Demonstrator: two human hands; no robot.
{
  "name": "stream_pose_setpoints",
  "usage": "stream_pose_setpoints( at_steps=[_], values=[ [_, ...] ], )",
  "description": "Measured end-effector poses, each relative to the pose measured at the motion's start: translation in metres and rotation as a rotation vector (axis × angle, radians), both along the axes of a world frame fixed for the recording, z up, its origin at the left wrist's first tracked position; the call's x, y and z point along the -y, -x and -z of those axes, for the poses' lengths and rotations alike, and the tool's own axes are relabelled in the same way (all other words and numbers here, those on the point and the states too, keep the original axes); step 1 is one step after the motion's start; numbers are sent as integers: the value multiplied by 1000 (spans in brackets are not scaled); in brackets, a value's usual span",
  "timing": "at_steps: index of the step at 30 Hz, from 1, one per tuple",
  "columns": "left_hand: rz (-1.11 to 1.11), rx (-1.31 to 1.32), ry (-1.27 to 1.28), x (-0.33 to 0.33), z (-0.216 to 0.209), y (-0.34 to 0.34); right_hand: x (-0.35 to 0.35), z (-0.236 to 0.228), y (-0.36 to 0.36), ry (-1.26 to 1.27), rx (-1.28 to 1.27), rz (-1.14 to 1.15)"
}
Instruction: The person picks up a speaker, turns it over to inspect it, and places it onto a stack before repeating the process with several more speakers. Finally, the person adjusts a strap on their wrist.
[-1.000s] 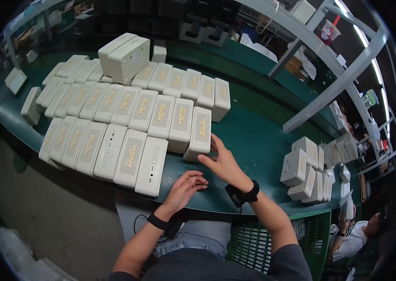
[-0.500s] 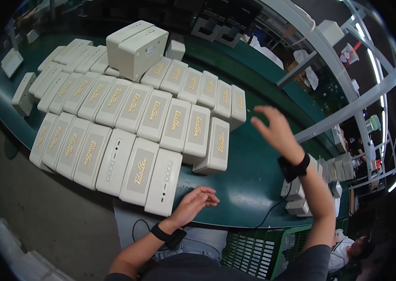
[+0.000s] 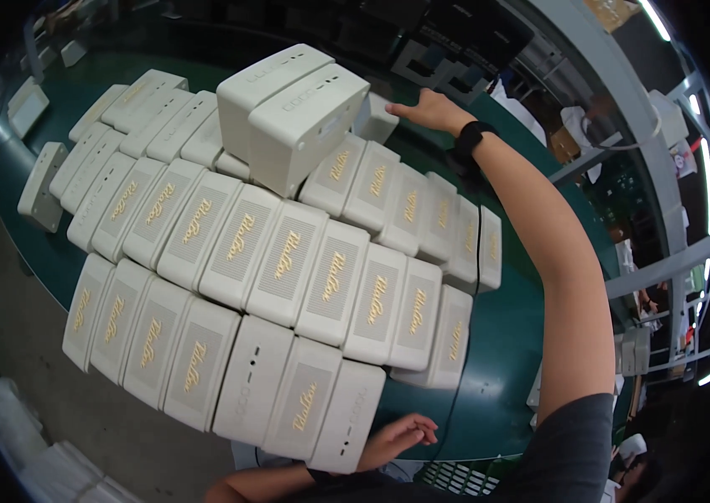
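Note:
Rows of cream-white box-shaped speakers (image 3: 275, 264) with grey grilles and gold lettering stand on the green table (image 3: 497, 369). Two more speakers (image 3: 309, 117) are stacked upright on top of the far rows. My right hand (image 3: 434, 111) reaches far over the table, its thumb stretched toward a white unit (image 3: 377, 119) behind the stacked pair; whether it touches is unclear. No object shows in that hand. By the near corner speaker (image 3: 346, 417), my left hand (image 3: 401, 440) rests with fingers loosely bent and holds nothing.
A black cable (image 3: 455, 377) hangs from my right wrist across the table. Black boxes (image 3: 464, 50) stand at the back. A metal frame (image 3: 665, 260) rises at the right; a green crate (image 3: 460, 478) sits at the near edge. Other speakers (image 3: 40, 184) stand at far left.
My right hand has moved from the right side of the table to the far side, beside the stacked speakers. My left hand stays near the front edge. The view has shifted.

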State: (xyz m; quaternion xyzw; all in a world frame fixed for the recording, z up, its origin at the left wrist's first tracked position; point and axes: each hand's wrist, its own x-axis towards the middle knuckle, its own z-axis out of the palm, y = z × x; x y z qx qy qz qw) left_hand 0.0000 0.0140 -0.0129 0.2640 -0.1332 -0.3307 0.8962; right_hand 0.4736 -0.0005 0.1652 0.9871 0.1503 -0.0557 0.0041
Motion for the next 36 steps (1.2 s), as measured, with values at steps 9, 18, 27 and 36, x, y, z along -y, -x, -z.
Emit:
stream_pose_setpoints(
  at_steps=[9,18,27,36],
  values=[
    [126,-58,23,-4,2,-3,-21,42,-35,-319,-238,116],
    [10,14,-82,-4,5,-2,129,-29,119,-1801,-650,168],
    [-120,-39,-129,0,-9,-4,272,29,358,-2362,-654,158],
    [-276,34,-223,7,-11,2,278,31,465,-2191,-432,352]
  ],
)
